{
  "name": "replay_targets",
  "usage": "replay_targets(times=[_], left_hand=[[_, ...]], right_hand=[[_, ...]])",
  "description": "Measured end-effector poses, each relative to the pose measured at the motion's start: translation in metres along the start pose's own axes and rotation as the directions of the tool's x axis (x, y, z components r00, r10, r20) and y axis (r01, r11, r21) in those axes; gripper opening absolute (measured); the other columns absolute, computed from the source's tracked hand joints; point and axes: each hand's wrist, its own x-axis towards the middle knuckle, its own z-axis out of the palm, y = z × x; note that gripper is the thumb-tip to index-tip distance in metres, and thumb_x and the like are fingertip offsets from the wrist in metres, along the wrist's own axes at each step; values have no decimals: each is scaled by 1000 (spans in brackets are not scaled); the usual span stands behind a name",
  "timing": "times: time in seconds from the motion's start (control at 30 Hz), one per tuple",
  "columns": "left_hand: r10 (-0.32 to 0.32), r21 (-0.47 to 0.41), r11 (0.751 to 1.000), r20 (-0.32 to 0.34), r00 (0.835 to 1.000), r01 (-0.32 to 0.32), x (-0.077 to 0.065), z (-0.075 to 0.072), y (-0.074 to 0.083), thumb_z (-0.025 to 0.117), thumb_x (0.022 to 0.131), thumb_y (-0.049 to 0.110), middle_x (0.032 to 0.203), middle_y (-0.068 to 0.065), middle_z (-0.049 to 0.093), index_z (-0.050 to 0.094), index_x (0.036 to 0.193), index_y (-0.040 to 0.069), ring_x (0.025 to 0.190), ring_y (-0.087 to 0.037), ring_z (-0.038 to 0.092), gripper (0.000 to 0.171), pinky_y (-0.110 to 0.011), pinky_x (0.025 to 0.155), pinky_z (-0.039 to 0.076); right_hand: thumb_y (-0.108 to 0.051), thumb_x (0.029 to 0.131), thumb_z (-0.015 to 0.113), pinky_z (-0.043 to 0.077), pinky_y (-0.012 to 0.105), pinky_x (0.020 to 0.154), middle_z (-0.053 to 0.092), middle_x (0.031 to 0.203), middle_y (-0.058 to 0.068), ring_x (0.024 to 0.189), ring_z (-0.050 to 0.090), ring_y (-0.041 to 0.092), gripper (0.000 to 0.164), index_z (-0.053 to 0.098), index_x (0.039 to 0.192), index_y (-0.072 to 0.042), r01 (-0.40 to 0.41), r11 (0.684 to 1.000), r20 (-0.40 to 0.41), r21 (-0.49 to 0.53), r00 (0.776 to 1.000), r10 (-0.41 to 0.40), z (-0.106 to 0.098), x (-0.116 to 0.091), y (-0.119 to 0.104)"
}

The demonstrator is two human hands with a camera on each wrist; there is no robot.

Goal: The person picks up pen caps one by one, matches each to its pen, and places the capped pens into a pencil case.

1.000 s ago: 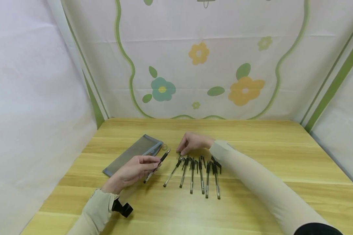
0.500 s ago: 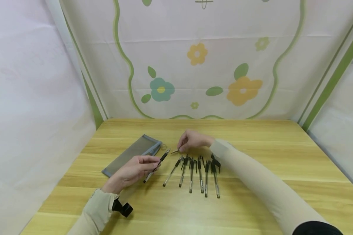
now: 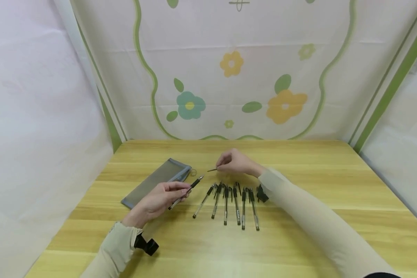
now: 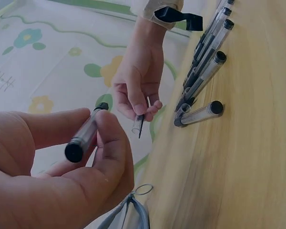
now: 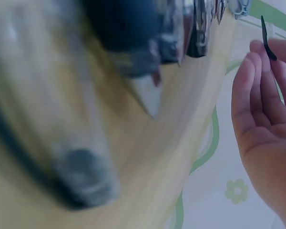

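My left hand (image 3: 160, 199) pinches an uncapped gel pen (image 3: 195, 183) between thumb and fingers, its tip slanting up to the right. In the left wrist view, the black end plug (image 4: 74, 151) of that pen faces the camera. Across from it, my right hand (image 3: 239, 162) pinches a clear pen cap (image 4: 137, 125) with a black clip, raised above the table. A gap separates the cap from the pen's tip. Below the right hand lies a fanned row of several gel pens (image 3: 226, 206) with black grips, loose caps beside their tips.
A grey pencil case (image 3: 154, 181) with blue-grey edging and a ring pull (image 3: 193, 172) lies behind the left hand. The wooden table (image 3: 299, 154) ends at a white cloth (image 3: 201, 69) printed with flowers. Each wrist wears a black camera mount (image 3: 146, 245).
My right hand has picked the cap up from the left end of the row, then moved up and to the right. The left hand keeps its pen, now tilted slightly flatter.
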Motion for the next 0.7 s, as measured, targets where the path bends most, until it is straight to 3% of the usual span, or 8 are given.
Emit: replay_targets(times=[0.2, 0.37, 0.53, 0.7], left_hand=[[16, -8, 1000, -42, 999, -16, -1, 1, 0, 59, 99, 7, 126, -24, 59, 54, 132, -10, 110, -27, 60, 37, -38, 97, 49], [27, -46, 999, -48, 998, -29, 0, 2, -1, 60, 99, 7, 128, -26, 57, 54, 132, -11, 112, -26, 61, 38, -36, 98, 48], [38, -88, 995, -60, 997, -43, 1, 4, 0, 59, 99, 5, 130, -29, 55, 55, 131, -10, 114, -28, 61, 35, -35, 97, 48], [39, -71, 996, -82, 996, -45, 0, 5, 0, 59, 99, 4, 128, -27, 57, 55, 131, -10, 113, -28, 61, 35, -34, 95, 50]], right_hand=[[-12, 88, 75, 57, 39, 77, 72, 92, 5, 89, 67, 34, 18, 73, 102, 0, 19, 1000, -91, 16, 996, -18, -5, -18, -2], [-15, 89, 75, 56, 48, 79, 72, 94, 7, 92, 65, 40, 25, 71, 105, 3, 24, 997, -175, 75, 984, -11, -14, -32, -4], [-14, 88, 76, 53, 58, 78, 72, 91, 8, 89, 63, 45, 17, 74, 101, -3, 18, 996, -207, 92, 978, 2, -19, -42, -6], [-12, 85, 79, 51, 62, 78, 71, 88, 10, 84, 62, 46, 12, 75, 96, -8, 22, 991, -222, 130, 975, 8, -16, -48, -10]])
